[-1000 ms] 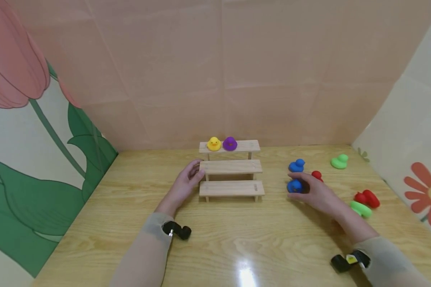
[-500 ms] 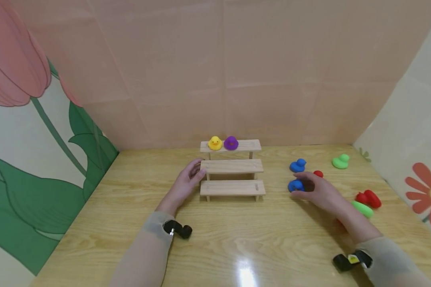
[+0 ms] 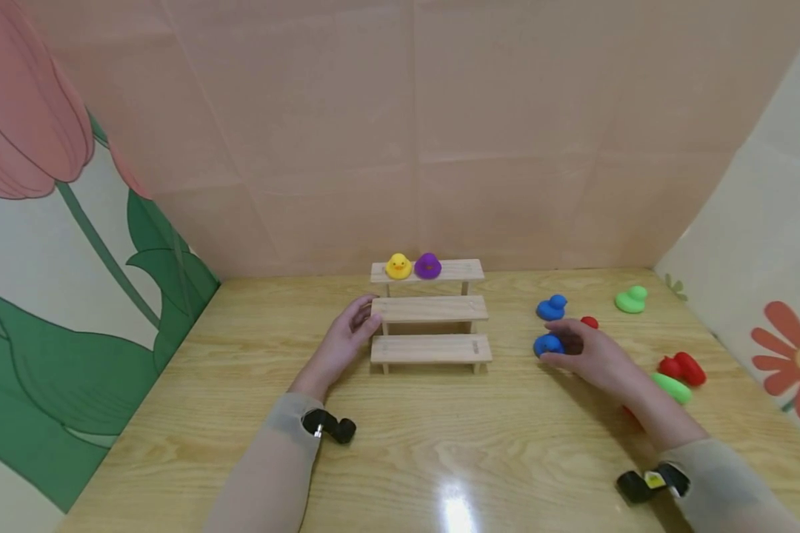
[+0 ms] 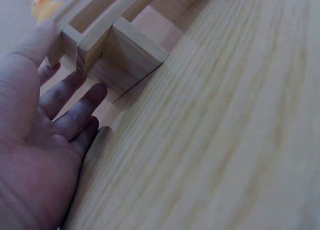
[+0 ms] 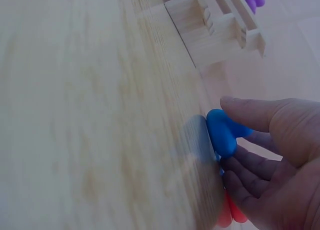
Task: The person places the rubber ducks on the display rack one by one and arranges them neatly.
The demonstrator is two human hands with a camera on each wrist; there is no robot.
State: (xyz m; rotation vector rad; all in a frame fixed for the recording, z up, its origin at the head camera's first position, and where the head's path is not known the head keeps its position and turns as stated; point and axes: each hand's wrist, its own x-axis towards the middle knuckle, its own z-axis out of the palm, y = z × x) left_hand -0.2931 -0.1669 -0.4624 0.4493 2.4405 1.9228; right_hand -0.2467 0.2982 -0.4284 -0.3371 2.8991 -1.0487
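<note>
A three-tier wooden stand stands on the table. My left hand holds its left end, thumb in front of the middle tier, other fingers behind and beside it; in the left wrist view the fingertips rest near the end posts. A yellow rubber duck and a purple one sit on the top tier. Right of the stand, my right hand holds a blue rubber duck low at the tabletop between thumb and fingers. The hand covers part of that duck.
Behind the right hand lie another blue duck, a partly hidden red duck and a green duck. Red ducks and a tipped green one lie by the right forearm. A pink wall covering closes off the back.
My right hand has drawn back slightly to the right around the blue duck, which stays in nearly the same spot. The left hand and the stand keep their places.
</note>
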